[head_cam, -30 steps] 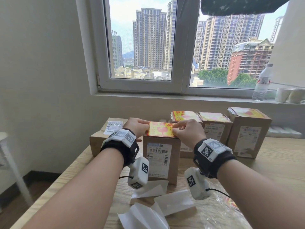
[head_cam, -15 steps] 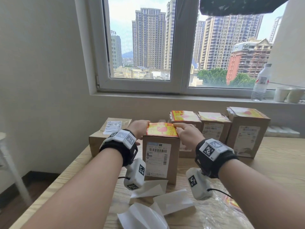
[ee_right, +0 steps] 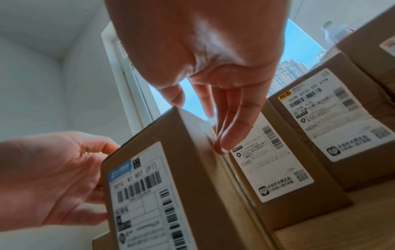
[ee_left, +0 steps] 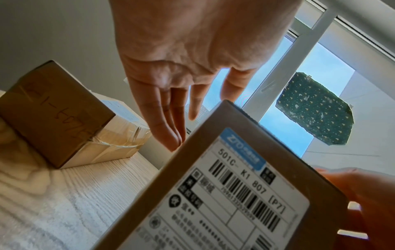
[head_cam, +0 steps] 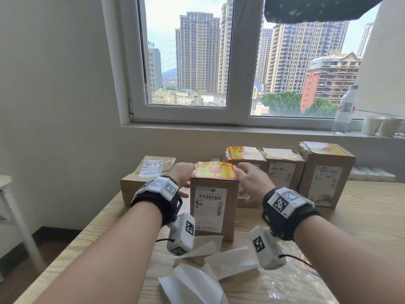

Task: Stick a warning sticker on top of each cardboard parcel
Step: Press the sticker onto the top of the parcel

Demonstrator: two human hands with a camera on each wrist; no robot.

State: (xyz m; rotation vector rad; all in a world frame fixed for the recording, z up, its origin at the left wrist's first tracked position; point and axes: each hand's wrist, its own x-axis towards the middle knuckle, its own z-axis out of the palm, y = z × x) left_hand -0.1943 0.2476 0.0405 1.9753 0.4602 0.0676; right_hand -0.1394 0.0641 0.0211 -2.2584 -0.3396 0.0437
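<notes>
The front parcel (head_cam: 213, 207) stands upright on the wooden tabletop (head_cam: 361, 218), its shipping label (head_cam: 209, 208) facing the person, and it serves as the reference for everything else. A yellow and red warning sticker (head_cam: 215, 170) lies flat on its top. The left hand (head_cam: 183, 174) is at the parcel's left side near the top edge, fingers straight and relaxed, holding nothing; in the left wrist view the fingers (ee_left: 171, 118) point down beside the box and I cannot tell whether they touch it. The right hand (head_cam: 252, 181) is at the parcel's right side, also with extended fingers and no grip; in the right wrist view its fingertips (ee_right: 224, 143) lie against or just beside the parcel's right face. Behind and to the right of the front parcel stand three more parcels in a row (head_cam: 245, 160) (head_cam: 282, 170) (head_cam: 326, 174), each with a sticker on top. Behind and to the left lies a low flat parcel (head_cam: 142, 181) with only a white label (head_cam: 153, 168) on its top. In front of the front parcel, white backing papers (head_cam: 197, 279) lie loose on the tabletop, and a clear plastic bag (head_cam: 295, 286) lies to their right. A water bottle (head_cam: 345, 108) and paper cups (head_cam: 372, 126) stand on the windowsill beyond the row
</notes>
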